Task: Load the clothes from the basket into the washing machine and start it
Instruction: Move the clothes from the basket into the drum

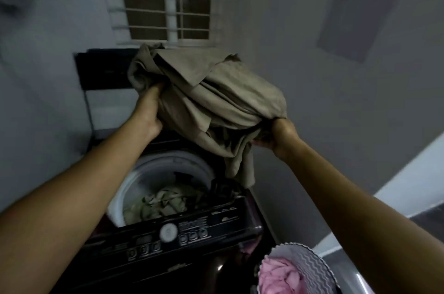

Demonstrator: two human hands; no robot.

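A large bundle of beige cloth (211, 99) hangs in the air above the open top-loading washing machine (223, 224). My left hand (150, 111) grips the bundle's left side and my right hand (276, 135) grips its lower right edge. One corner of the cloth dangles down toward the machine's right rim. Inside the white drum (134, 188) lies some greenish-beige clothing (163, 202). The laundry basket (310, 267) stands at the bottom right, grey with a wavy pattern, and holds pink clothes (281, 277).
The machine's dark control panel (173, 238) with a round white dial (168, 231) and several buttons faces me. Its raised lid (101, 70) stands against the wall under a barred window (165, 0). A grey wall closes the right side.
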